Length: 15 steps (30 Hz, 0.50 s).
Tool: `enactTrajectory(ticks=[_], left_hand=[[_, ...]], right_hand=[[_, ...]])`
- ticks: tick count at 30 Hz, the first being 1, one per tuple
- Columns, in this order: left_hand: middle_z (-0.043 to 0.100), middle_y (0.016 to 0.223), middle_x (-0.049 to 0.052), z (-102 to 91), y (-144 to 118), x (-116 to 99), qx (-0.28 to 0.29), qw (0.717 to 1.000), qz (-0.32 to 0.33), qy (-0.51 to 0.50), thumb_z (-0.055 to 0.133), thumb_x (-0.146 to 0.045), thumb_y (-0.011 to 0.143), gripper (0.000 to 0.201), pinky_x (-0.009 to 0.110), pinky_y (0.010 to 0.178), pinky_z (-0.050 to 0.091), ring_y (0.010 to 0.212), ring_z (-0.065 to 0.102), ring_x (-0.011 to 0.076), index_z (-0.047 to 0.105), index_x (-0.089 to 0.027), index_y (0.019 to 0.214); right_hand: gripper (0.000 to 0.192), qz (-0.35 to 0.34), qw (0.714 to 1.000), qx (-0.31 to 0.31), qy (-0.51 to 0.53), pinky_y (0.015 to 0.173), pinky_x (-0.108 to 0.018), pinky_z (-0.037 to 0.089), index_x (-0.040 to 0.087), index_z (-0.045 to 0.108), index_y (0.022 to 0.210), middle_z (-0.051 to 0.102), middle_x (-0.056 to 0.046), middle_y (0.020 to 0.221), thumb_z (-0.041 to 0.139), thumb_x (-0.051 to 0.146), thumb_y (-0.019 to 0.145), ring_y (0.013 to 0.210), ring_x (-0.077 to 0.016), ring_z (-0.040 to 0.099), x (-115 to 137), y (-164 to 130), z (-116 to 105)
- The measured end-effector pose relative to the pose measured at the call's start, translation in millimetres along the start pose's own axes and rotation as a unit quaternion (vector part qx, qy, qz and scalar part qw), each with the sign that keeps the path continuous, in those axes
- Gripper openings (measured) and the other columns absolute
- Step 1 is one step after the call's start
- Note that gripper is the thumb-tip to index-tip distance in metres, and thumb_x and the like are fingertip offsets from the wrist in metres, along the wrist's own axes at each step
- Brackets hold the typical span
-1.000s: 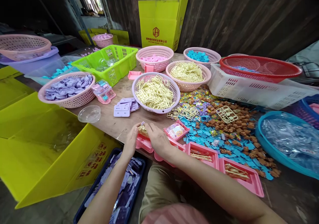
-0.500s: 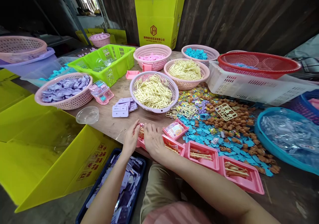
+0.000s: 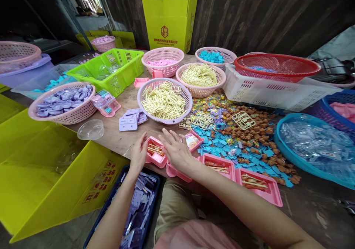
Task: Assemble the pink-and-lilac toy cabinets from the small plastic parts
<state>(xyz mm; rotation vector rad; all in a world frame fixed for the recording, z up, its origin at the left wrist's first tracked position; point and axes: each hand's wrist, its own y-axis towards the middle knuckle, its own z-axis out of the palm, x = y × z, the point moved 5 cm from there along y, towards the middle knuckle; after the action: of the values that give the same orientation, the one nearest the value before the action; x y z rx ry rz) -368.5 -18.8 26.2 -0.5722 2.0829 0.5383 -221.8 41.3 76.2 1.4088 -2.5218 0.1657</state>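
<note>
A small pink plastic case (image 3: 156, 161) lies at the table's front edge with cream-coloured stick-like pieces and brown parts inside. My left hand (image 3: 138, 153) is at its left side, fingers stretched and close together; whether they touch the rim I cannot tell. My right hand (image 3: 177, 150) is open, palm down, fingers spread just right of that case, partly hiding another pink case (image 3: 180, 173). Two more filled pink cases, one in the middle (image 3: 219, 166) and one at the right end (image 3: 259, 185), continue the row. Behind my right hand sits a pink case with a printed card (image 3: 193, 140).
Baskets of cream frames (image 3: 165, 121), purple parts (image 3: 62, 119) and clear packs (image 3: 280, 145) surround the work area. Loose blue and brown pieces (image 3: 249, 138) cover the table's right. A yellow carton (image 3: 105, 190) stands at left; a dark blue crate (image 3: 155, 193) of purple parts is below.
My right hand has lifted off the leftmost case and moved slightly right, its fingers spreading. That case's contents now show. The whole view has shifted a little.
</note>
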Motion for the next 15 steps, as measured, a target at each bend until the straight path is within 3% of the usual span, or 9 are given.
enactTrajectory(ticks=[4,7,12,15], left_hand=[[0.058,0.122,0.010,-3.8,-2,-19,0.043,0.991,0.097,0.085,0.040,-0.027,0.084,0.031,0.036,0.097,0.041,0.111,0.055,0.0198,0.062,-0.018,0.105],[0.062,0.111,0.009,-3.2,-2,-22,0.083,0.979,0.098,0.161,0.041,-0.027,0.083,0.027,0.036,0.091,0.045,0.100,0.060,0.0209,0.066,-0.018,0.091],[0.063,0.110,0.009,-0.9,1,-21,0.113,0.965,0.109,0.208,0.041,-0.026,0.083,0.028,0.033,0.087,0.046,0.097,0.061,0.0205,0.065,-0.020,0.096],[0.060,0.114,0.011,-3.1,3,-27,0.092,0.960,0.126,0.234,0.044,-0.032,0.082,0.027,0.036,0.088,0.047,0.100,0.060,0.0238,0.065,-0.019,0.092]], right_hand=[[0.033,-0.017,1.000,0.006,0.001,0.098,-0.054,0.030,0.024,0.055,0.122,0.042,-0.006,0.141,0.042,0.026,0.091,0.128,-0.0302,0.034,4,-3,8],[0.031,-0.013,1.000,-0.004,0.004,0.096,-0.050,0.034,0.018,0.060,0.115,0.046,-0.010,0.136,0.042,0.025,0.091,0.125,-0.0286,0.039,5,-1,10],[0.029,-0.003,1.000,0.018,0.015,0.098,-0.051,0.033,0.014,0.061,0.111,0.049,-0.014,0.133,0.043,0.022,0.090,0.123,-0.0289,0.040,5,1,13],[0.034,-0.009,0.999,-0.013,0.043,0.097,-0.050,0.033,0.019,0.054,0.121,0.041,-0.013,0.139,0.044,0.024,0.090,0.124,-0.0284,0.040,7,-9,2]])
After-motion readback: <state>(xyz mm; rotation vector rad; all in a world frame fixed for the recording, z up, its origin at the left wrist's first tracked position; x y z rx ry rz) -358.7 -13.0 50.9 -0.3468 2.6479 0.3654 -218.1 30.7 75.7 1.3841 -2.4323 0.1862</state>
